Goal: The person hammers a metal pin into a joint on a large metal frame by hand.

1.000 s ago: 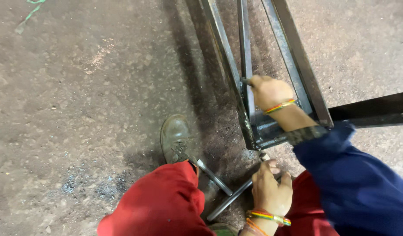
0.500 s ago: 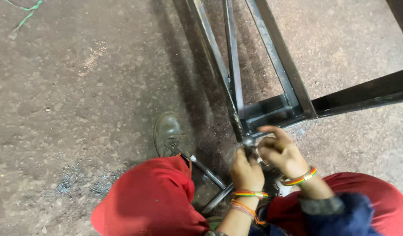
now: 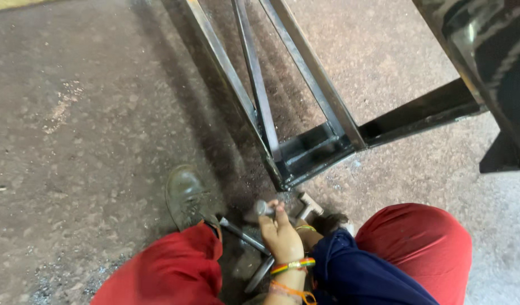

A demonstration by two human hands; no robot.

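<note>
Left hand: the left hand (image 3: 282,234), with bright banded bracelets at the wrist, is raised over the floor between the knees; its fingers are curled around a small grey metal piece (image 3: 264,207), which it holds just below the frame's corner.
Right hand: the right hand (image 3: 312,227) is almost wholly hidden behind the left hand and the dark blue sleeve (image 3: 361,271); whether it is open or closed cannot be told. It lies next to a short pale hammer-like head (image 3: 309,204) on the floor.
Frame: a dark welded frame of square steel tube (image 3: 305,149) lies on the floor, its corner pointing at the hands, with long bars running away toward the top.
Underfoot: two thin steel rods (image 3: 249,238) cross beneath the left hand, one passing under the left knee.
Around: a worn dark boot (image 3: 185,192) is planted to the left, red trouser legs (image 3: 175,271) at both sides, rough concrete floor (image 3: 85,113) with metal dust near the lower left.
Right edge: a large black steel member (image 3: 491,68) crowds the upper right corner.
</note>
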